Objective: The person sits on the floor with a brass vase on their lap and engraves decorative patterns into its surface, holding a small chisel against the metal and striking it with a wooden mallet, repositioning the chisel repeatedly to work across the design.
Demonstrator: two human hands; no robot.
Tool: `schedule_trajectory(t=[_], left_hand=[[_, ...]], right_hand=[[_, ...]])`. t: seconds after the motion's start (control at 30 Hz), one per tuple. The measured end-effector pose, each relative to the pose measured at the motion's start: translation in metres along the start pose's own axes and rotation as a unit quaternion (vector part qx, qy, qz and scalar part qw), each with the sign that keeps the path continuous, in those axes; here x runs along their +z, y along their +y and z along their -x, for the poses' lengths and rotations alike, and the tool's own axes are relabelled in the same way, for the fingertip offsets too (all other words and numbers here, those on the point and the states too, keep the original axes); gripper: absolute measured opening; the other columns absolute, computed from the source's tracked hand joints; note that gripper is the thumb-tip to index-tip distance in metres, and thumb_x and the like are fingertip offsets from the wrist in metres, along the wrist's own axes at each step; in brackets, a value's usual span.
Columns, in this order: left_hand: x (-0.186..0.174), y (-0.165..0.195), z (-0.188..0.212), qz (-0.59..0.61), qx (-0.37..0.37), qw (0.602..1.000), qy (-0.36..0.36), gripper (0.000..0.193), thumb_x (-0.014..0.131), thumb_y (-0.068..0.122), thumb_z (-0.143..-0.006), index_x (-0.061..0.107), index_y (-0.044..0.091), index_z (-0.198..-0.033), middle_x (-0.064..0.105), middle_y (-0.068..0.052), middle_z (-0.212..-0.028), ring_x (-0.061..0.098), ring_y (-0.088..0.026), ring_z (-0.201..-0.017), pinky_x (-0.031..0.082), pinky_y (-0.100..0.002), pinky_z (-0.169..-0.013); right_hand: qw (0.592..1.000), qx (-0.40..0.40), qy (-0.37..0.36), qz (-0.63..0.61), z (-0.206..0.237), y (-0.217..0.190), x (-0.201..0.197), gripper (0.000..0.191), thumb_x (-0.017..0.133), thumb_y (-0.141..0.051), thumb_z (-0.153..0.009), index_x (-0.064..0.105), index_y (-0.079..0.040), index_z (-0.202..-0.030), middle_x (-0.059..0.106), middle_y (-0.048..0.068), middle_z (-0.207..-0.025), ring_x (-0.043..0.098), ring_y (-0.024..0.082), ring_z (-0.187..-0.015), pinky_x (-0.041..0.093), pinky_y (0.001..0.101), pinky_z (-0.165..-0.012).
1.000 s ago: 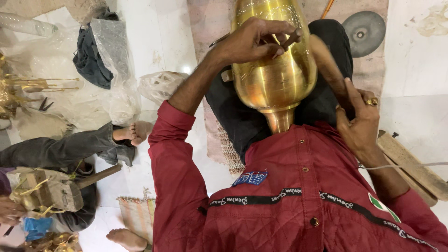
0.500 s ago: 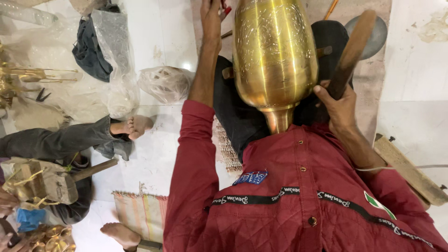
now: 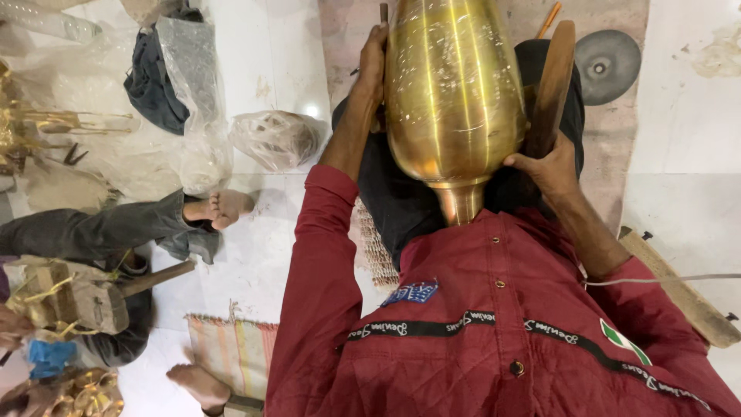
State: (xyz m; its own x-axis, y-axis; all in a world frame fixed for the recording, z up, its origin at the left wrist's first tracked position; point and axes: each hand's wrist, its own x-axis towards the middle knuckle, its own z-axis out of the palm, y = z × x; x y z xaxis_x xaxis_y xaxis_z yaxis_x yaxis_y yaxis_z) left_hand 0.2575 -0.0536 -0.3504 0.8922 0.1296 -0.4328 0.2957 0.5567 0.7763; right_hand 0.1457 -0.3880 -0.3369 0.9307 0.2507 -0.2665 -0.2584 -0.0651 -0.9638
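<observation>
**Brass vase in my lap, both hands at its flanks**

My left hand (image 3: 373,66) lies along the left side of the brass vase (image 3: 454,100), fingers pressed together around a thin dark tool (image 3: 384,12) whose tip pokes past them at the frame's top edge. My right hand (image 3: 549,164) has its grip wrapped on a wooden mallet (image 3: 553,85), which stands up just beside the vase's right flank. The vase rests across my dark trousers, narrow neck toward my red jacket (image 3: 494,340).

Edges: free floor to the right, pale tile, with a wooden plank (image 3: 679,289) near my right elbow and a grey metal disc (image 3: 607,55) beyond the mallet. On the left, little room: plastic bags (image 3: 274,139), a dark cloth (image 3: 154,81), and another person's bare foot (image 3: 224,207) close by.

Surface: white floor, worn mat under my legs, striped rug (image 3: 231,347) lower left.

Hard to see: the vase's top is cut off; most of the tool is hidden in my fingers.
</observation>
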Motion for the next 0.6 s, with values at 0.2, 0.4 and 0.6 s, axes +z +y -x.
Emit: schedule_trajectory(t=[0.2,0.4,0.6], left_hand=[[-0.009,-0.008,-0.006,-0.192,0.072,0.974,0.099,0.027,0.047,0.029,-0.106,0.059,0.005,-0.104,0.061,-0.011,-0.095,0.059,-0.022,-0.09,0.052,-0.038,-0.084],[-0.014,0.03,-0.002,-0.406,0.338,0.845,0.083,0.024,0.062,0.025,-0.104,0.072,0.004,-0.111,0.074,-0.01,-0.102,0.073,-0.018,-0.097,0.061,-0.035,-0.085],[0.04,0.045,0.014,-0.375,0.214,0.846,-0.311,0.022,0.073,0.015,-0.106,0.07,0.003,-0.125,0.078,-0.011,-0.103,0.081,-0.016,-0.086,0.072,-0.031,-0.078]], right_hand=[[0.997,0.069,-0.004,-0.014,-0.004,0.012,-0.006,0.061,0.093,-0.023,-0.078,0.059,-0.003,-0.125,0.068,0.002,-0.104,0.065,0.01,-0.086,0.055,0.0262,-0.074],[0.988,0.051,0.096,0.107,0.037,0.008,-0.02,0.037,0.076,-0.027,-0.108,0.058,0.001,-0.123,0.065,0.006,-0.094,0.062,0.013,-0.078,0.052,0.0284,-0.07],[0.963,-0.043,0.066,0.256,0.073,-0.019,-0.036,0.05,0.063,-0.017,-0.107,0.049,0.006,-0.149,0.066,0.021,-0.124,0.064,0.026,-0.112,0.052,0.038,-0.095]])
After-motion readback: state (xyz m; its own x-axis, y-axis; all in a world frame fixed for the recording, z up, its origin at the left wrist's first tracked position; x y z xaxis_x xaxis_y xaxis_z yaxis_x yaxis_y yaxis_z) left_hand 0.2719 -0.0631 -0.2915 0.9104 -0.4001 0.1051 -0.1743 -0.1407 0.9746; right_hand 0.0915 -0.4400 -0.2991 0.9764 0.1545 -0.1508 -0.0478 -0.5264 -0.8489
